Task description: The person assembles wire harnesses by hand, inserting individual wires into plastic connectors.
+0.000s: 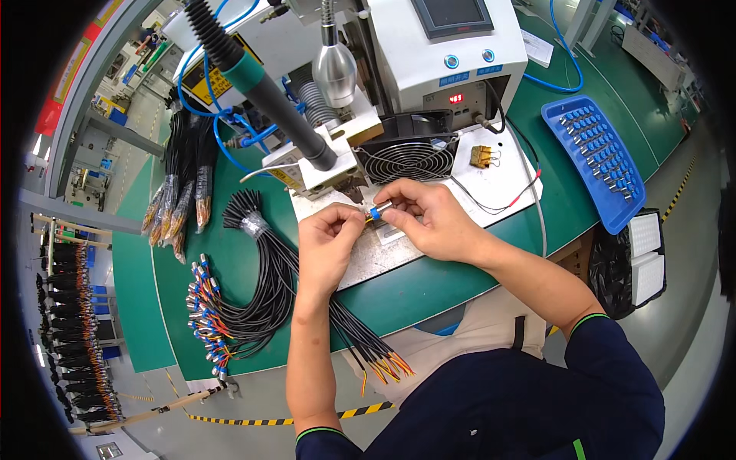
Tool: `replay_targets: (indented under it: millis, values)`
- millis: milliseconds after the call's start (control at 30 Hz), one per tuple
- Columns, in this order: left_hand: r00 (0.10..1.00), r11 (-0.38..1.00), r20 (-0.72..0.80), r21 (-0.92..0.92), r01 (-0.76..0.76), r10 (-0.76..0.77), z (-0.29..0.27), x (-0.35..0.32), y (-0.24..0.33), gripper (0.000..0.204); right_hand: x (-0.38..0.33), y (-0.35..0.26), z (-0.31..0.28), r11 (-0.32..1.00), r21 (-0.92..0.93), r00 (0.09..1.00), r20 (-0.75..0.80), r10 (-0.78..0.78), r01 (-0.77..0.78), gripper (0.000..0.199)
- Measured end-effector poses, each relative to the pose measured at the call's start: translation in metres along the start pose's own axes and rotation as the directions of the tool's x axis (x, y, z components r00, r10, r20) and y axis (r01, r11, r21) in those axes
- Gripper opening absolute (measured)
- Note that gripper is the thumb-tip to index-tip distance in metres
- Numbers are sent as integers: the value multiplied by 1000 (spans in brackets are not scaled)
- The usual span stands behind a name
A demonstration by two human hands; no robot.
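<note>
In front of the bench machine, my two hands meet over a small metal connector (382,208) with a blue ring. My right hand (441,222) pinches the connector between thumb and fingers. Thin yellow wire ends (369,219) run to its blue side, pinched by my left hand (328,236). I cannot tell whether the wires touch the connector. A bundle of black cables (268,284) lies curved by my left forearm. Several of its ends carry connectors with blue rings (205,318); other ends (387,360) show bare red and yellow wires near the table's front edge.
A white machine (414,65) with a red display stands behind my hands, beside a round fan (410,161) and a hanging metal nozzle (335,73). A binder clip (484,157) sits to the right. Farther right, a blue tray (616,217) holds rows of connectors. More cables (180,176) lie far left.
</note>
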State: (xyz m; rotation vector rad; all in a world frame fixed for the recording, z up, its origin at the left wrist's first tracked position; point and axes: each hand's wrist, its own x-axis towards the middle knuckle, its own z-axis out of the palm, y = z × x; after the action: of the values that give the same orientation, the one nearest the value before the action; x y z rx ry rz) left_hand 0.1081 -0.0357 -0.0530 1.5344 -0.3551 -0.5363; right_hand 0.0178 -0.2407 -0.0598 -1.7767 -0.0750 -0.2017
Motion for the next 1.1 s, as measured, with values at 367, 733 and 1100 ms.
replay_targets:
  millis: [367, 733, 1100]
  values:
    - [1000, 1000, -7, 11, -3, 3, -1, 0, -1, 11, 0, -2, -1, 1000, -13, 1000, -12, -7, 7, 22]
    - [1000, 1000, -24, 18, 11, -10, 0, -1, -2, 13, 0, -3, -1, 998, -57, 999, -25, -30, 29, 22]
    - [1000, 1000, -18, 12, -13, 13, 0, -1, -4, 12, 0, -2, -1, 999, -31, 1000, -19, -16, 15, 22]
